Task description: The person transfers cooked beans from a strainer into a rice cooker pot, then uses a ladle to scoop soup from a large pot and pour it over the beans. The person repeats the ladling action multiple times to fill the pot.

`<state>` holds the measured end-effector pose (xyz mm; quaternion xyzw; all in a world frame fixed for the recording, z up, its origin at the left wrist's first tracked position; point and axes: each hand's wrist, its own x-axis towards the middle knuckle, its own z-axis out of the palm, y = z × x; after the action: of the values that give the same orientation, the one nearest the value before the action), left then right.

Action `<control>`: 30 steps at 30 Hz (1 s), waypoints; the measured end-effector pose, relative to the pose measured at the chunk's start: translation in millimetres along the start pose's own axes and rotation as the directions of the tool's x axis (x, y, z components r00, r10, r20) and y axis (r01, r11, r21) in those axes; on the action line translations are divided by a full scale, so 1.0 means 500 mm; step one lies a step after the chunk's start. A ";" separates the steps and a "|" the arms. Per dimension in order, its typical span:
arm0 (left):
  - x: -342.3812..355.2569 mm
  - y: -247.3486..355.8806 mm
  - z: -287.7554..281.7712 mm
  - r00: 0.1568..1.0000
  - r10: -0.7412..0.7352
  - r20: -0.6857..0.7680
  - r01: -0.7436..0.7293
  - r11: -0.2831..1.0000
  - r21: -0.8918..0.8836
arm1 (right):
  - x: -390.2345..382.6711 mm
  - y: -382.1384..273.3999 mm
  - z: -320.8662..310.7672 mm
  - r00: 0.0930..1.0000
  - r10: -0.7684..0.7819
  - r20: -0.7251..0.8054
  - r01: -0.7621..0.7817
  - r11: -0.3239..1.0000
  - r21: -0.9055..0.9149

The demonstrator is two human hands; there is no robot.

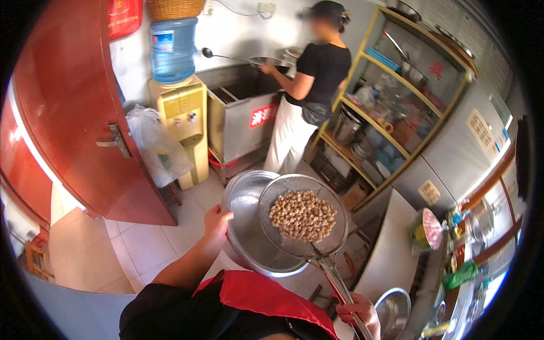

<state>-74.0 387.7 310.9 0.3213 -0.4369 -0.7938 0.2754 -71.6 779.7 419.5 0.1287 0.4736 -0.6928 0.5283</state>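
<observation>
My left hand (217, 222) grips the left rim of a large metal basin (242, 198), thumb over the edge. Closed round the long metal handle of a mesh skimmer (333, 276) is my right hand (360, 314), at the lower right. The skimmer's round wire bowl overlaps the basin's right side and hides part of its inside. A heap of small tan beans or peanuts (303, 216), exact kind unclear, lies in the mesh. The visible part of the basin's inside is bare shiny metal.
Ahead, a co-worker (320, 73) stands at a steel sink (243, 130) holding a metal bowl (271, 63). A yellow water dispenser (192, 130) and red door (85, 113) are left. Shelves (391, 107), a fridge (447, 153) and a counter (391, 243) with another metal bowl (393, 313) stand right.
</observation>
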 end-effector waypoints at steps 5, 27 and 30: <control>0.135 0.116 -0.077 0.994 0.098 -0.044 -0.098 0.995 0.002 | 0.175 -0.072 0.106 0.991 0.092 0.094 -0.098 0.994 0.052; 0.757 0.324 -0.193 0.948 0.133 -0.291 -0.209 0.945 -0.251 | 0.804 -0.489 0.464 0.940 0.194 0.282 -0.053 0.897 -0.439; 0.796 0.322 -0.197 0.949 0.125 -0.289 -0.196 0.953 -0.231 | 0.829 -0.525 0.475 0.923 0.206 0.325 -0.029 0.880 -0.474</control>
<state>-230.3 -24.0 303.1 0.3517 -0.3136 -0.7667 0.4361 -388.6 336.6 397.8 -0.1025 0.5086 -0.5383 0.6641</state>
